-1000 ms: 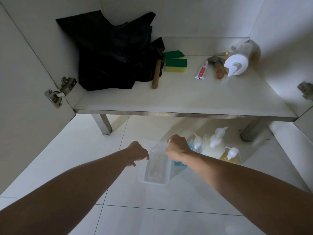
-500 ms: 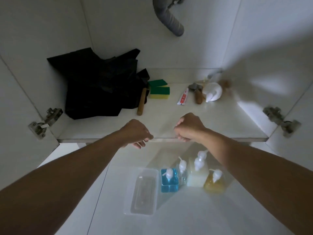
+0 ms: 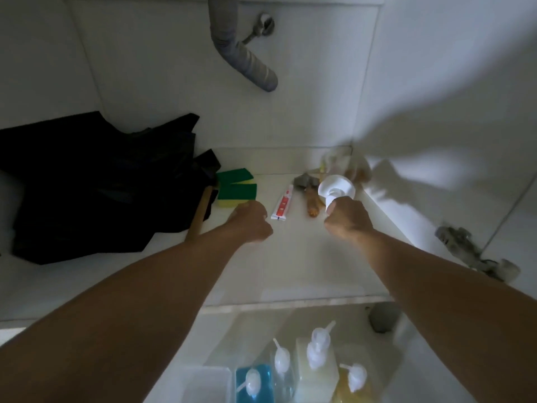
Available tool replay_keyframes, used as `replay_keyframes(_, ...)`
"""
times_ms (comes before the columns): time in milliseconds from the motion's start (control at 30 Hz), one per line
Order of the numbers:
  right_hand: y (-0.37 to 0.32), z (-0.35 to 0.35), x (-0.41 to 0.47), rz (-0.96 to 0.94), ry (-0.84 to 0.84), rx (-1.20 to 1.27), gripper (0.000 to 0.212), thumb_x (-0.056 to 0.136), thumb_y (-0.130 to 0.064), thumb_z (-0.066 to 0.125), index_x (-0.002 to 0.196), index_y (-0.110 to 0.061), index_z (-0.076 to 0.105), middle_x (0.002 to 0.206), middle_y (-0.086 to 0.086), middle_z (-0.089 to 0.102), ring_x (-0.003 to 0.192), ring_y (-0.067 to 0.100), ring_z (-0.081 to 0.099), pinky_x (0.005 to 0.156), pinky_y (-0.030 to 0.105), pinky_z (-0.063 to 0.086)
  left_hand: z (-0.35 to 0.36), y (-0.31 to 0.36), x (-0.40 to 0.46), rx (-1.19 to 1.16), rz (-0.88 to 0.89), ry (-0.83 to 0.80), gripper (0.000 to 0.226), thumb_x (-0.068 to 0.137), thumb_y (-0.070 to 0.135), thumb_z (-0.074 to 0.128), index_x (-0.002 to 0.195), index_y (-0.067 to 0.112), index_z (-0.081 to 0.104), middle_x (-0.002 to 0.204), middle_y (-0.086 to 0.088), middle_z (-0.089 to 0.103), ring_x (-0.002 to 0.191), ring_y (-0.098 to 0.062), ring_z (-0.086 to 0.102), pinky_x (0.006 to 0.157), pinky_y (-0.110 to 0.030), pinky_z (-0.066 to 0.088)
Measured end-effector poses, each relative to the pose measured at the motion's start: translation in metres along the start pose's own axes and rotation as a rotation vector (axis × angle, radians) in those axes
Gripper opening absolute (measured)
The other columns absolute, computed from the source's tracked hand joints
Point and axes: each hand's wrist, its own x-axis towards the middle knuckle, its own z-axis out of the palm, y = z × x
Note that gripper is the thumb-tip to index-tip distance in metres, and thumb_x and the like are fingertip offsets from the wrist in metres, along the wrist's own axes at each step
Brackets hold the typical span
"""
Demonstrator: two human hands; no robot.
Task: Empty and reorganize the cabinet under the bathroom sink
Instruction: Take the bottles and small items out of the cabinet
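Both arms reach into the white cabinet point(image 3: 305, 266). My right hand point(image 3: 348, 218) grips the white pump head of a lying bottle point(image 3: 337, 189) at the shelf's right rear; the bottle's body is blurred behind it. My left hand point(image 3: 251, 222) is curled into a fist with nothing in it, hovering beside a red-and-white tube point(image 3: 282, 205). A green-and-yellow sponge point(image 3: 236, 189), a wooden-handled tool point(image 3: 199, 216) and a black bag point(image 3: 96, 184) lie to the left. A brush with a wooden handle point(image 3: 311, 199) lies between the tube and the bottle.
A grey drain hose point(image 3: 241, 50) hangs from the back wall above. On the floor in front stand several pump bottles point(image 3: 316, 365) and a clear plastic box point(image 3: 203, 382). A door hinge point(image 3: 476, 257) juts out at the right side.
Both hands moved from the shelf's front edge deep into the cabinet. My right hand took hold of the white pump bottle; my left stopped by the tube. The camera moved closer.
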Motion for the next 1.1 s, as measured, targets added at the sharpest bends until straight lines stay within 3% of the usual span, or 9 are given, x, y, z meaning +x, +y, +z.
replay_keyframes(233,0.005,0.009,0.042,-0.199,0.142,-0.12,0.034,0.092,-0.019,0.052,0.122,-0.011,0.066,0.13,0.014,0.056,0.126,0.033,0.048,0.101,0.038,0.043,0.043,0.019,0.058,0.141,0.178,0.066,0.047,0.098,0.026,0.047,0.144,0.024,0.041,0.138,-0.007,0.047,0.126,-0.025,0.043,0.102,-0.032,0.039)
replay_keyframes(433,0.01,0.011,0.068,-0.103,0.19,-0.119,0.035,0.09,-0.036,0.053,0.112,-0.013,0.068,0.124,0.015,0.056,0.114,0.035,0.057,0.089,0.035,0.047,0.055,0.025,0.087,0.273,0.125,0.085,0.046,0.097,0.03,0.051,0.14,0.016,0.045,0.135,-0.007,0.047,0.125,-0.025,0.042,0.102,-0.033,0.038)
replay_keyframes(533,0.014,0.012,0.073,-0.028,0.211,-0.072,0.034,0.083,-0.03,0.061,0.111,-0.012,0.064,0.123,0.012,0.058,0.11,0.035,0.06,0.085,0.032,0.047,0.059,0.026,0.091,0.215,0.056,0.067,0.056,0.089,0.024,0.063,0.14,0.011,0.044,0.13,-0.01,0.051,0.119,-0.025,0.05,0.095,-0.032,0.046)
replay_keyframes(667,0.029,0.004,0.075,0.132,0.251,0.04,0.06,0.079,-0.017,0.062,0.136,-0.013,0.044,0.135,0.01,0.051,0.12,0.037,0.055,0.092,0.036,0.047,0.061,0.032,0.09,0.241,0.095,0.055,0.069,0.089,0.017,0.062,0.15,0.015,0.03,0.132,-0.012,0.051,0.121,-0.026,0.049,0.095,-0.033,0.047)
replay_keyframes(733,0.038,0.0,0.076,0.183,0.242,0.097,0.068,0.083,-0.014,0.063,0.144,-0.011,0.033,0.141,0.013,0.044,0.124,0.039,0.051,0.096,0.037,0.045,0.063,0.036,0.093,0.238,0.075,0.072,0.068,0.088,0.018,0.062,0.149,0.017,0.033,0.13,-0.011,0.051,0.119,-0.025,0.05,0.094,-0.033,0.049)
replay_keyframes(833,0.049,-0.001,0.078,0.156,0.279,0.116,0.064,0.086,-0.007,0.06,0.144,-0.006,0.034,0.141,0.017,0.044,0.125,0.037,0.05,0.1,0.035,0.042,0.07,0.047,0.091,0.249,0.101,0.18,0.059,0.09,0.022,0.057,0.146,0.019,0.039,0.126,-0.007,0.052,0.117,-0.023,0.047,0.093,-0.029,0.046)
replay_keyframes(933,0.06,-0.001,0.076,0.178,0.303,0.161,0.056,0.084,-0.01,0.062,0.136,-0.006,0.044,0.132,0.015,0.051,0.121,0.037,0.051,0.097,0.035,0.042,0.073,0.07,0.09,0.033,0.188,0.225,0.035,0.091,0.017,0.056,0.126,0.013,0.058,0.124,-0.008,0.057,0.116,-0.024,0.051,0.096,-0.033,0.046)
replay_keyframes(1033,0.065,-0.012,0.075,0.258,0.382,0.258,0.044,0.085,-0.025,0.061,0.123,-0.006,0.05,0.129,0.014,0.051,0.119,0.037,0.051,0.093,0.036,0.043,0.076,0.094,0.094,-0.211,0.23,0.205,0.025,0.087,0.012,0.049,0.105,0.01,0.066,0.105,-0.011,0.067,0.095,-0.03,0.064,0.081,-0.031,0.053)
replay_keyframes(1100,0.068,-0.022,0.082,0.284,0.375,0.349,0.038,0.09,-0.02,0.053,0.126,-0.006,0.049,0.131,0.016,0.053,0.12,0.036,0.051,0.092,0.034,0.041,0.077,0.111,0.095,-0.358,0.219,0.196,0.025,0.08,0.008,0.045,0.094,0.012,0.066,0.099,-0.009,0.062,0.083,-0.028,0.06,0.064,-0.021,0.045)
